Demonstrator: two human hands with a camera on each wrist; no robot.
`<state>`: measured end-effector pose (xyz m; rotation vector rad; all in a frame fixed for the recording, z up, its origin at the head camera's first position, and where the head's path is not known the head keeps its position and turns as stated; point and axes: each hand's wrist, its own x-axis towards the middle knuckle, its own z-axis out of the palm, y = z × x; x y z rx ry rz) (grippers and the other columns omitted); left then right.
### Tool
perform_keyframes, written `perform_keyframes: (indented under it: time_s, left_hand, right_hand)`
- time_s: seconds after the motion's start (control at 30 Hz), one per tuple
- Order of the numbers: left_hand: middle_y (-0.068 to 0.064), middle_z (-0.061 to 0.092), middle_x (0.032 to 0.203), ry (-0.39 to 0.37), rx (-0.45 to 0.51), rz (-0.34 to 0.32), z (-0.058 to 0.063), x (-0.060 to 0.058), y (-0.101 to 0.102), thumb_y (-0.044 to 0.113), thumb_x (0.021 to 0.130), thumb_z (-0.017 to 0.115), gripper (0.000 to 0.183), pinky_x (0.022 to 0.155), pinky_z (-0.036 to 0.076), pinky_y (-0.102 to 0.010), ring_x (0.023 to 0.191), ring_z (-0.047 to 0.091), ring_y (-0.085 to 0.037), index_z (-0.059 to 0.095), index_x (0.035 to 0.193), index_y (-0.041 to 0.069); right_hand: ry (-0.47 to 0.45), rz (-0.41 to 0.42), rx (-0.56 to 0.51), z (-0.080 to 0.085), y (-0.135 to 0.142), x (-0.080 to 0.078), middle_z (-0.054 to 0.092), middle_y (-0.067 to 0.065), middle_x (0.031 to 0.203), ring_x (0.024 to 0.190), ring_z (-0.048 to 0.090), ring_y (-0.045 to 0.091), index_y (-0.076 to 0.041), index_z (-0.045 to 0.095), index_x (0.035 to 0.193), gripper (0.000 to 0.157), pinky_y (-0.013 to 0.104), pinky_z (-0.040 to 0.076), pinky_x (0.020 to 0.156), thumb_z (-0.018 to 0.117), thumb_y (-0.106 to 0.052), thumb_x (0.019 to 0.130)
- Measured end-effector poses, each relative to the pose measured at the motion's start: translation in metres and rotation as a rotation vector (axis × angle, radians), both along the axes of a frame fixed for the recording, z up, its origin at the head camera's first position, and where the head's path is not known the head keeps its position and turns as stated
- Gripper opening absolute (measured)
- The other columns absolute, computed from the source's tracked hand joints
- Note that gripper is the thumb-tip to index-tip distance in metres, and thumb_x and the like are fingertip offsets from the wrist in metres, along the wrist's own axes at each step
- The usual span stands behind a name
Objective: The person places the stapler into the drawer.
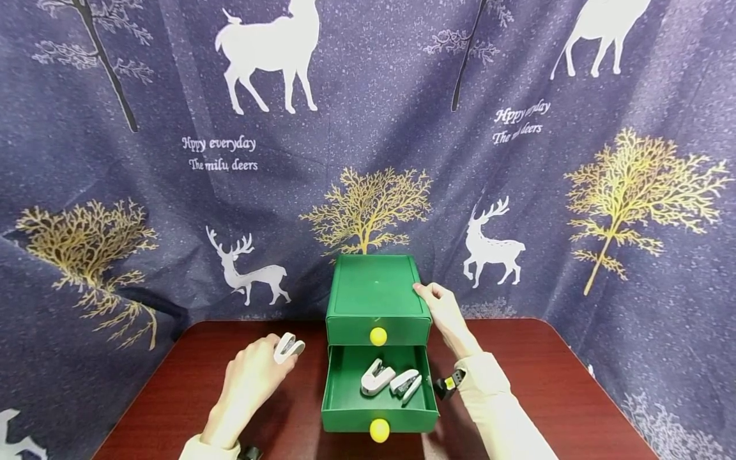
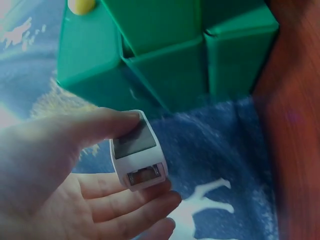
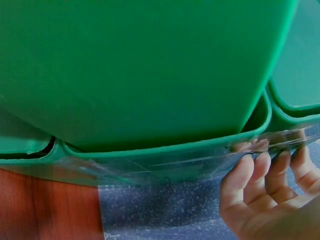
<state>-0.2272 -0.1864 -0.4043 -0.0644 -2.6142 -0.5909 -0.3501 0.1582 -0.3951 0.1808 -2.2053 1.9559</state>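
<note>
My left hand (image 1: 251, 374) holds a small white stapler (image 1: 289, 348) to the left of a green drawer cabinet (image 1: 376, 287). In the left wrist view, the thumb lies on the grey pad of this stapler (image 2: 137, 142) and the fingers are beneath it. The cabinet's lower drawer (image 1: 379, 418) is pulled out, with two more white staplers inside, a left one (image 1: 376, 378) and a right one (image 1: 406, 385). My right hand (image 1: 445, 313) rests at the cabinet's upper right edge. Its fingertips (image 3: 246, 167) touch the side wall in the right wrist view.
The cabinet stands on a reddish-brown table (image 1: 230, 358), near a dark blue curtain (image 1: 374, 128) printed with deer and trees. The upper drawer (image 1: 351, 331) is closed. Each drawer front carries a round yellow knob, such as the lower knob (image 1: 379, 430).
</note>
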Motion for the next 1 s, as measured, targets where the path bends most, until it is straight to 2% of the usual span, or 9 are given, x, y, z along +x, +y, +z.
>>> perform_keyframes:
  time_s: [0.23, 0.47, 0.7, 1.0]
  left_hand:
    - [-0.001, 0.064, 0.078, 0.015, -0.006, -0.027, 0.007, 0.011, 0.019, 0.032, 0.077, 0.078, 0.028, 0.051, 0.047, -0.047, 0.067, 0.064, -0.030, 0.068, 0.095, 0.013]
    - [0.006, 0.060, 0.075, 0.044, -0.016, -0.053, 0.008, 0.018, 0.033, 0.034, 0.075, 0.079, 0.029, 0.049, 0.045, -0.041, 0.065, 0.062, -0.023, 0.067, 0.094, 0.016]
    - [0.008, 0.056, 0.072, 0.070, -0.025, -0.091, 0.011, 0.025, 0.049, 0.036, 0.077, 0.079, 0.025, 0.050, 0.044, -0.038, 0.063, 0.059, -0.018, 0.065, 0.089, 0.019]
    - [0.008, 0.054, 0.073, 0.054, -0.035, -0.147, 0.013, 0.030, 0.067, 0.033, 0.077, 0.079, 0.026, 0.052, 0.045, -0.035, 0.064, 0.056, -0.014, 0.064, 0.091, 0.017]
  right_hand:
    - [0.019, 0.000, 0.003, 0.000, -0.001, 0.000, 0.047, -0.001, 0.062, 0.058, 0.044, 0.015, -0.008, 0.051, 0.073, 0.044, 0.026, 0.038, 0.055, 0.065, -0.046, 0.092]
    - [0.015, 0.004, 0.007, 0.001, 0.000, -0.001, 0.047, -0.001, 0.062, 0.059, 0.045, 0.015, -0.009, 0.051, 0.072, 0.044, 0.027, 0.039, 0.057, 0.064, -0.045, 0.093]
    - [0.020, -0.006, 0.005, 0.000, 0.000, -0.001, 0.045, -0.001, 0.061, 0.059, 0.044, 0.015, -0.009, 0.050, 0.072, 0.044, 0.026, 0.038, 0.057, 0.065, -0.044, 0.092]
    - [0.019, -0.001, 0.002, -0.001, 0.000, 0.000, 0.046, -0.002, 0.062, 0.062, 0.045, 0.014, -0.009, 0.050, 0.071, 0.043, 0.026, 0.039, 0.060, 0.065, -0.043, 0.093]
